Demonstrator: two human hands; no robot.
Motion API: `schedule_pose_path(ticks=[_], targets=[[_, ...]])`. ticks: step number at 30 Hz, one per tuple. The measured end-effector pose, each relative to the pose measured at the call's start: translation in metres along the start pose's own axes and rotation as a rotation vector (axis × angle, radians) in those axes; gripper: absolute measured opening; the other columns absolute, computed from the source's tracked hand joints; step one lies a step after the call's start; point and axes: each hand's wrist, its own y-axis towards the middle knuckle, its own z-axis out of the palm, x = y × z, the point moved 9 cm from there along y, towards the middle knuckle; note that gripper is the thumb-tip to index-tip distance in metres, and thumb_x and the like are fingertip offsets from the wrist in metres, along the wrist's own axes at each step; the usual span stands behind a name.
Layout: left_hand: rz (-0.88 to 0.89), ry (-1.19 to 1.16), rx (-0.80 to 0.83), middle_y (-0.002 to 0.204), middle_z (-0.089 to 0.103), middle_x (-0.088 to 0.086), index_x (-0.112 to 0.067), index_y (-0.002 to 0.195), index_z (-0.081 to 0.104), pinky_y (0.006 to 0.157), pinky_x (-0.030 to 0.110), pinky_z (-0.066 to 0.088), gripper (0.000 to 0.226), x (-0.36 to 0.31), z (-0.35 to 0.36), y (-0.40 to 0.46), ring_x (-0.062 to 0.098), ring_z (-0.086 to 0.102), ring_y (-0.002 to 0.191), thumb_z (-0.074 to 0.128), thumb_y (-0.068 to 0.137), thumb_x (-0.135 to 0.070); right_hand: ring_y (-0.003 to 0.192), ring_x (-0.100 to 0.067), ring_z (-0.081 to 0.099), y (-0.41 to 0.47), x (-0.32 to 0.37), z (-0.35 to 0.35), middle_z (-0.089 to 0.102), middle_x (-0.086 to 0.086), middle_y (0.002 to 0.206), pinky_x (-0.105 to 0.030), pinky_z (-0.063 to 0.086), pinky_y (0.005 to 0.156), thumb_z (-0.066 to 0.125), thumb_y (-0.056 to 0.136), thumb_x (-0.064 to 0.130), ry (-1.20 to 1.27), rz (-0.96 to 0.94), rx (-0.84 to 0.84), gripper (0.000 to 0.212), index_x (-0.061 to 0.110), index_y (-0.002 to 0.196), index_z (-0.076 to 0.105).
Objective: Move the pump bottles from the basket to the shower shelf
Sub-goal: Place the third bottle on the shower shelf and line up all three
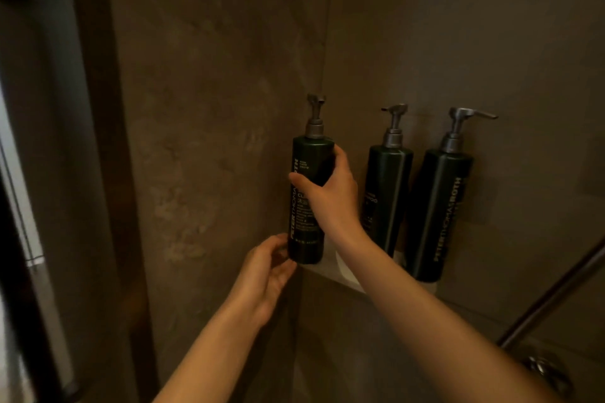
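Note:
Three dark green pump bottles with grey pumps stand upright in a row on a pale shower shelf (327, 271) in the wall corner. My right hand (330, 193) is wrapped around the middle of the leftmost bottle (306, 206). My left hand (265, 271) cups that bottle's base from below left, fingers touching it. The middle bottle (388, 193) and the right bottle (438, 213) stand free, further along the shelf. My right forearm hides part of the shelf. No basket is in view.
Brown stone-look tiles form the corner walls. A metal shower rail or hose (553, 291) slants up at the lower right, with a chrome fitting (546, 370) below it. A glass door edge (29, 239) runs down the left side.

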Motion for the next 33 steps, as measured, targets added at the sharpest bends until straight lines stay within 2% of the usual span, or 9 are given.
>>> schedule_pose_path(ticks=[3,7,12,16,21,24,27,30,33], targets=[[0.062,0.057,0.013,0.106,0.063,0.010,-0.010,0.108,0.065,0.083,0.026,0.049,0.022,-0.006,0.001,0.011,0.018,0.060,0.103,0.053,0.089,-0.013,0.124,-0.016,0.048,0.009,-0.005,0.005,0.052,0.002,0.134,-0.045,0.042,0.104,0.074,0.078,0.024,-0.003,0.028,-0.029,0.078,0.026,0.142,0.031],[0.022,0.016,0.050,0.103,0.065,0.011,-0.011,0.096,0.066,0.077,0.024,0.048,0.015,-0.001,0.001,0.016,0.019,0.061,0.099,0.053,0.088,-0.012,0.124,-0.018,0.049,0.017,-0.009,0.008,0.051,-0.001,0.135,-0.047,0.042,0.105,0.074,0.078,0.022,-0.011,0.049,-0.065,0.077,0.023,0.142,0.031],[-0.056,-0.061,0.049,0.117,0.061,0.015,-0.005,0.117,0.058,0.096,0.032,0.042,0.032,0.005,-0.007,0.018,0.021,0.058,0.105,0.047,0.088,-0.014,0.127,-0.020,0.046,0.022,-0.015,0.008,0.047,-0.003,0.139,-0.048,0.040,0.106,0.072,0.080,0.022,-0.022,0.070,-0.098,0.079,0.021,0.145,0.028],[-0.145,-0.122,0.054,0.126,0.054,0.024,-0.001,0.121,0.055,0.102,0.035,0.040,0.037,0.006,-0.005,0.015,0.030,0.052,0.119,0.046,0.087,-0.011,0.127,-0.021,0.045,0.024,-0.016,0.006,0.047,-0.003,0.139,-0.048,0.040,0.106,0.072,0.080,0.021,-0.047,0.057,-0.117,0.078,0.022,0.144,0.028],[-0.144,-0.129,0.050,0.135,0.048,0.024,-0.001,0.124,0.052,0.107,0.037,0.036,0.038,0.009,0.004,0.013,0.030,0.045,0.128,0.043,0.088,-0.009,0.131,-0.021,0.042,0.022,-0.021,0.005,0.045,-0.004,0.142,-0.047,0.036,0.109,0.071,0.081,0.019,-0.052,0.043,-0.121,0.080,0.020,0.146,0.025],[-0.145,-0.104,0.059,0.136,0.047,0.025,-0.002,0.124,0.052,0.110,0.038,0.035,0.037,0.007,0.009,0.013,0.031,0.044,0.130,0.045,0.088,-0.009,0.132,-0.021,0.040,0.022,-0.023,0.003,0.042,-0.005,0.144,-0.043,0.035,0.111,0.070,0.083,0.020,-0.065,0.034,-0.127,0.080,0.019,0.146,0.022],[-0.146,-0.070,0.060,0.139,0.045,0.025,-0.002,0.129,0.049,0.110,0.039,0.034,0.041,0.004,0.014,0.015,0.032,0.042,0.131,0.044,0.089,-0.011,0.132,-0.020,0.040,0.022,-0.024,0.000,0.039,-0.006,0.145,-0.028,0.034,0.103,0.068,0.084,0.020,-0.074,0.022,-0.132,0.080,0.017,0.148,0.020],[-0.126,-0.039,0.064,0.141,0.044,0.023,-0.003,0.132,0.047,0.110,0.039,0.033,0.043,0.002,0.015,0.017,0.032,0.041,0.132,0.044,0.089,-0.012,0.139,-0.022,0.031,0.019,-0.026,0.001,0.028,-0.006,0.153,-0.034,0.032,0.109,0.067,0.085,0.024,-0.111,0.045,-0.108,0.085,0.018,0.150,0.013],[-0.049,0.031,0.064,0.137,0.048,0.019,-0.005,0.133,0.046,0.111,0.039,0.034,0.043,-0.001,0.014,0.015,0.031,0.044,0.129,0.046,0.091,-0.013,0.147,-0.021,0.007,0.004,-0.028,0.007,-0.002,-0.004,0.161,-0.039,0.014,0.118,0.064,0.087,0.032,-0.172,0.071,-0.013,0.095,0.021,0.151,-0.005]])
